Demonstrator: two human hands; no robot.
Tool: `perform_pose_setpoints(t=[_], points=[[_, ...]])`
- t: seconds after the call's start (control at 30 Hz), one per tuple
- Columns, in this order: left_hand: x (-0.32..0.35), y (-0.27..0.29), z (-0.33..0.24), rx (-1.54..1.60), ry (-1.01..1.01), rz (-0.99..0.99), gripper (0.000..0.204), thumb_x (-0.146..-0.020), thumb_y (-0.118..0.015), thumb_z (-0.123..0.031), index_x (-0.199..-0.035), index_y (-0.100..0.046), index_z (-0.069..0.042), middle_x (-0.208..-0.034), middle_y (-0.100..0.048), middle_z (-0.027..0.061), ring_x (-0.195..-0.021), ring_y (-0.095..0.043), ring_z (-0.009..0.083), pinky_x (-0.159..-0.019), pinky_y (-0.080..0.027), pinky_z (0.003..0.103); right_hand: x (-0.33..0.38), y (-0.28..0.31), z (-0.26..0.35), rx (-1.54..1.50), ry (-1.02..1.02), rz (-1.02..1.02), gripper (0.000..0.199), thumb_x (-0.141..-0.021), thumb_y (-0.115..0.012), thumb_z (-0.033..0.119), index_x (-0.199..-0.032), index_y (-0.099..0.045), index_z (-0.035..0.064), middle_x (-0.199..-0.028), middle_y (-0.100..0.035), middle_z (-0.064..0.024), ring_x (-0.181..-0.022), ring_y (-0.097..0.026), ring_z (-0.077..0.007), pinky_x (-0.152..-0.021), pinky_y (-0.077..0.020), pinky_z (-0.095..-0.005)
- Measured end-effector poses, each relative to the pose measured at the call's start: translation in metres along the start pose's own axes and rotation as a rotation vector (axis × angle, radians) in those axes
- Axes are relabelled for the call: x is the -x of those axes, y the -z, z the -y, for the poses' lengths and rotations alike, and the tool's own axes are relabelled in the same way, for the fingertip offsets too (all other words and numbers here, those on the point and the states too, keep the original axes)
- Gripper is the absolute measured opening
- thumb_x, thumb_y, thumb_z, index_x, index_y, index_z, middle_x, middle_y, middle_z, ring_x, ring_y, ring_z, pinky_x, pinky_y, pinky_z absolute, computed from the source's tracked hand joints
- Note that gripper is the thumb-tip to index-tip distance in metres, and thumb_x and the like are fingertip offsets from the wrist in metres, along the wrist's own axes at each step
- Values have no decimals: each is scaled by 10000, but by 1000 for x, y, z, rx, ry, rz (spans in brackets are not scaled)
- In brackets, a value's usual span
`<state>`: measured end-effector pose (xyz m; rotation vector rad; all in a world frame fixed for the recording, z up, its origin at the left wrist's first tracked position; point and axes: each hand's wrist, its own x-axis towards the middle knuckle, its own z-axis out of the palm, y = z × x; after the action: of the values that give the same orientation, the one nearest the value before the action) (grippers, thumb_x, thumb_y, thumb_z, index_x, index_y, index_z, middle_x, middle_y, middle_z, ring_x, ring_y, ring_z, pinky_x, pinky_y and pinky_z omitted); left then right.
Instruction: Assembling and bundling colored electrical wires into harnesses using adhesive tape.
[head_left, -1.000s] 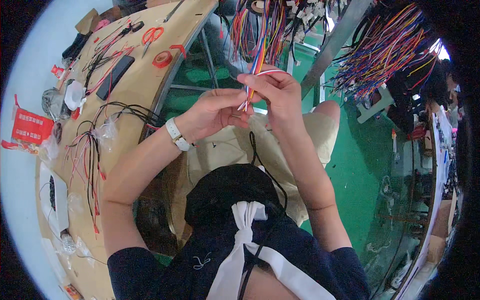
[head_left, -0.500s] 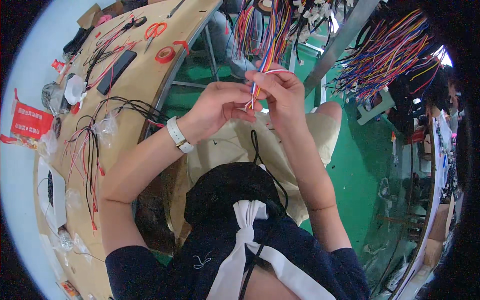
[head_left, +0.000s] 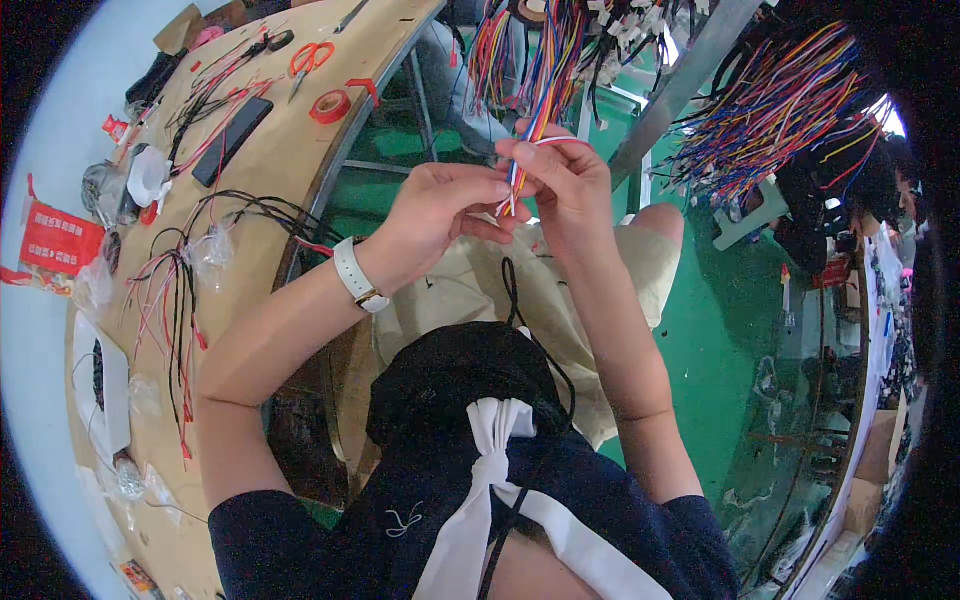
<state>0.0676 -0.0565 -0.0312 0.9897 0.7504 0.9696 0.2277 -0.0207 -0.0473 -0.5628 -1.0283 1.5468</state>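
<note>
Head view, near to far: a black bag (head_left: 455, 375) lies on the lap. Above it, the left hand (head_left: 440, 215), with a white wristwatch (head_left: 355, 275), and the right hand (head_left: 565, 185) pinch a bundle of coloured wires (head_left: 530, 130) between fingertips. Farther left, red scissors (head_left: 308, 62) and red tape (head_left: 330, 105) lie on the wooden bench (head_left: 270, 170).

Wooden workbench (head_left: 290, 150) carries red scissors (head_left: 306, 62), red tape roll (head_left: 330, 106) just beside, black phone (head_left: 232, 140), loose wires (head_left: 180, 290)
</note>
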Motion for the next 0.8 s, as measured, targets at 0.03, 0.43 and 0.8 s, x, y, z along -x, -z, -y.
perform_pose_setpoints(t=[0.03,0.43,0.8], points=[[0,0,0,0,0,0,272,-862,-575,-184,-1005,-632,41,-867,-672,146,-748,-657,180,-669,-544,286,0,0,0,12,5,-3,323,-773,-676,58,-1062,-573,-44,-880,-679,-149,-731,-656,-170,-668,-514,-257],[-7,1,8,-551,-187,-83,334,-944,-490,-292,-859,-618,5,-727,-599,46,-690,-589,107,-614,-496,261,5,-7,-7,241,161,-110,196,-770,-689,47,-938,-639,-39,-830,-687,-125,-668,-609,-99,-632,-474,-226],[5,5,-10,-420,-52,-77,276,-945,-485,-206,-833,-608,16,-650,-495,-15,-612,-494,66,-597,-475,244,-21,4,10,118,-206,145,206,-758,-701,108,-907,-644,-22,-894,-661,-98,-792,-626,-159,-719,-500,-268]])
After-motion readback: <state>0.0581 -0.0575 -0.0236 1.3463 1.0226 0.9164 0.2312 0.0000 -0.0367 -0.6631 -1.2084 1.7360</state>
